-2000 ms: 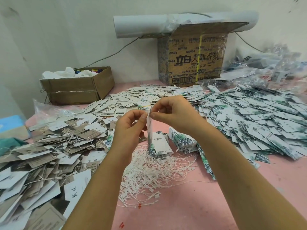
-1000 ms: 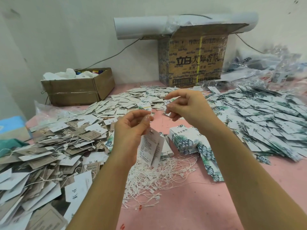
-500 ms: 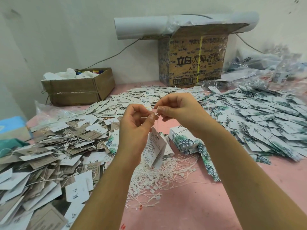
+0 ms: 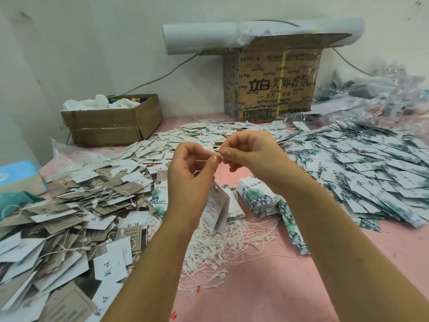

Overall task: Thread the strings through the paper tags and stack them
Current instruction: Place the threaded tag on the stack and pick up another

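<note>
My left hand (image 4: 190,175) and my right hand (image 4: 253,156) meet fingertip to fingertip above the pink table (image 4: 267,296). Both pinch the ends of a thin white string (image 4: 217,173). From that string hang two or three paper tags (image 4: 217,209), white with small print, dangling below my left hand. Directly under them lies a tangle of loose white strings (image 4: 227,247). A neat stack of leaf-printed tags (image 4: 257,196) sits just right of the hanging tags.
Mixed brown and white strung tags (image 4: 58,219) are heaped at the left. A broad spread of leaf-printed tags (image 4: 371,163) covers the right. Two cardboard boxes (image 4: 111,122) (image 4: 274,84) stand against the back wall, along with plastic bags (image 4: 383,94).
My right hand pulled away to the right with the string, then came back to my left hand. The tags dropped from between my fingers and now hang on the string.
</note>
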